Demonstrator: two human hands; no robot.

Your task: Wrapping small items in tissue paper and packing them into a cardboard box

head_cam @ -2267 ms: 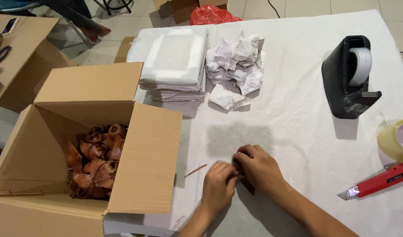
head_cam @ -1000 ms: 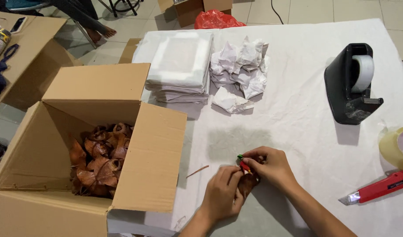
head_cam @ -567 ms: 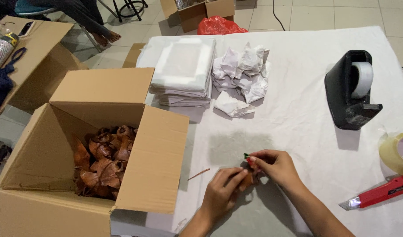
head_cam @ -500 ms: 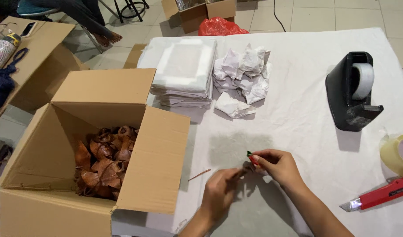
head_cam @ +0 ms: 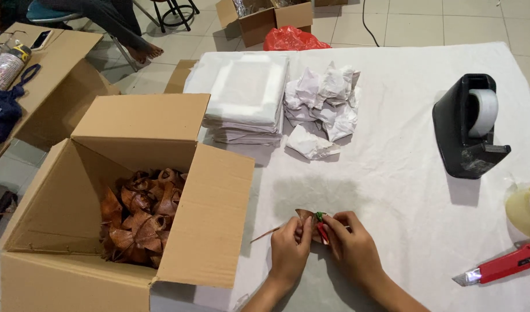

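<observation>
My left hand (head_cam: 289, 253) and my right hand (head_cam: 353, 247) meet at the near edge of the white-covered table (head_cam: 392, 167). Together they pinch a small brown folded leaf piece (head_cam: 306, 218) with a red and green bit (head_cam: 320, 224) tucked at its top. A thin brown stick (head_cam: 266, 234) pokes out to the left of the fingers. Left of my hands stands an open cardboard box (head_cam: 132, 196) holding several similar brown folded leaf pieces (head_cam: 141, 211).
A stack of white sheets (head_cam: 246, 98) and a heap of crumpled white paper (head_cam: 324, 107) lie at the back. A black tape dispenser (head_cam: 470, 127), a clear tape roll (head_cam: 525, 211) and a red utility knife (head_cam: 500, 266) sit to the right. Another person's legs (head_cam: 118, 29) are beyond.
My hands have lifted the leaf piece off the cloth and worked it between the fingers; the red and green bit came into sight. The view has shifted slightly.
</observation>
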